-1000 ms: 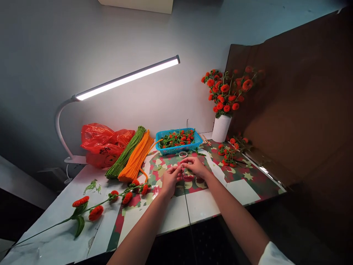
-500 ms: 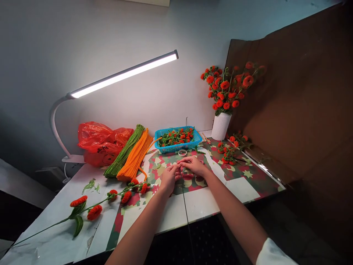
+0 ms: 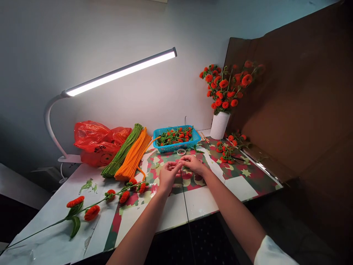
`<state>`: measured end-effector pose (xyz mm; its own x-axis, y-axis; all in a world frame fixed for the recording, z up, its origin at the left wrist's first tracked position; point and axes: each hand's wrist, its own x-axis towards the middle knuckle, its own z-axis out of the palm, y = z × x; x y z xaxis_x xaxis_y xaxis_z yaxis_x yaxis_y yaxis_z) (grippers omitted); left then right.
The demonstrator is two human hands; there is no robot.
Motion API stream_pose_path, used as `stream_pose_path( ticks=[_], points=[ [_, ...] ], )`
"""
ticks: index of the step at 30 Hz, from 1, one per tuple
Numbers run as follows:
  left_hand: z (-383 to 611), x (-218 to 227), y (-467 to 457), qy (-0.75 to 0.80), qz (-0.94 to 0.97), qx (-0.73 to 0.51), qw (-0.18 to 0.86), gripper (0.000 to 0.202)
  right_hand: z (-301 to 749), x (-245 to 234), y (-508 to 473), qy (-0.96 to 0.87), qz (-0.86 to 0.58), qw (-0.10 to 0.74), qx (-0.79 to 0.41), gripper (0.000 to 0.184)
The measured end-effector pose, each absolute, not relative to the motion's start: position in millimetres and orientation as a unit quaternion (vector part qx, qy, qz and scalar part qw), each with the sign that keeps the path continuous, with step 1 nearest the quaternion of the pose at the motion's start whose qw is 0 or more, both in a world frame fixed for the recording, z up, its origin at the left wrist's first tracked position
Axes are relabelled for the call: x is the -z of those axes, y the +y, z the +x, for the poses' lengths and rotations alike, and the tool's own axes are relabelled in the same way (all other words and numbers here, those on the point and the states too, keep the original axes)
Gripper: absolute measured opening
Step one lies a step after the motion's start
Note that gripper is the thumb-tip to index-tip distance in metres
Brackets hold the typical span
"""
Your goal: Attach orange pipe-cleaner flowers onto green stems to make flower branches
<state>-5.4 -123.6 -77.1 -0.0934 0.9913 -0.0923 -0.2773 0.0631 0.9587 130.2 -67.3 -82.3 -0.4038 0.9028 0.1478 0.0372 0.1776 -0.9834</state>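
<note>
A long thin dark wire (image 3: 185, 200) runs from my fingertips down past the table's front edge. My left hand (image 3: 168, 177) pinches at its upper end, thumb and fingers closed. Beside it, my right hand (image 3: 192, 164) is closed too, its fingertips meeting those of the left at the same spot. Whatever small piece sits between the fingertips is hidden. Just beyond my hands lies a roll of tape (image 3: 181, 152). A blue basket (image 3: 176, 147) behind it holds several small orange-red flowers with green stems.
Green chenille stems (image 3: 121, 154) and orange chenille stems (image 3: 134, 154) lie left of the basket, beside a red plastic bag (image 3: 100, 143). A finished flower stem (image 3: 93, 207) lies at left. A white vase (image 3: 220, 125), loose flowers (image 3: 227, 151) and a lamp (image 3: 121, 72) stand around.
My hands stay together at the wire's upper end, with a small shift of the fingers. The whole view has moved slightly, so things appear a little further left.
</note>
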Motion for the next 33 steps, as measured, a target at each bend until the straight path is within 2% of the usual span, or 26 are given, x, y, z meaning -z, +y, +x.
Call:
stream_pose_path(
  ticks=[6,10,18,33],
  points=[
    [-3.2,76.7,-130.9,0.531,0.569,-0.570,0.264,0.021,130.2,81.7,-68.7,-0.644,-0.363,0.404,-0.539,0.028],
    [-2.3,76.4,-132.2,0.544,0.600,-0.548,0.208,0.019,130.4,83.6,-68.0,-0.646,-0.369,0.403,-0.533,0.029],
    [-2.8,77.8,-130.4,0.562,0.544,-0.553,0.287,0.019,129.9,85.3,-68.1,-0.654,-0.378,0.401,-0.518,0.028],
    [-2.3,80.9,-118.3,0.485,0.361,-0.556,0.570,0.028,131.9,79.8,-69.4,-0.649,-0.338,0.383,-0.564,0.037]
  ],
)
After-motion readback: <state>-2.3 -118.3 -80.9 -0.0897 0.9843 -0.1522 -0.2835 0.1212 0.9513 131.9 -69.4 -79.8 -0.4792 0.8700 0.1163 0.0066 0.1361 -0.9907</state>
